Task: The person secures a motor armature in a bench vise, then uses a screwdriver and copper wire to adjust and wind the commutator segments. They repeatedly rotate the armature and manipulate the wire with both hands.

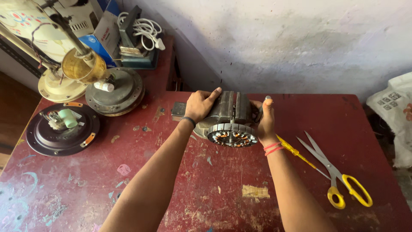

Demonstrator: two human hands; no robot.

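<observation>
Both hands clasp a fan motor stator (229, 124) held tilted above the middle of the red table (214, 189). Left hand (199, 105) wraps the casing from its left side, fingers curled over the top. Right hand (265, 122) presses the opposite side, thumb up. Judging by this grip, the stator is being turned for inspection; a steady two-handed hold matters next. Yellow-handled scissors (339, 180) lie well right.

Hidden or cut off, as we find it: the left hand (199, 105) covers the near-left flank of the motor (229, 122), and the right hand (266, 120) masks its right side, so we cannot tell what the right fingers pinch. The bag (392, 116) runs off the right edge. The fan parts (64, 64) at upper left are cropped. Our forearms leave the frame below. The box (179, 111) behind the left hand is half concealed.
</observation>
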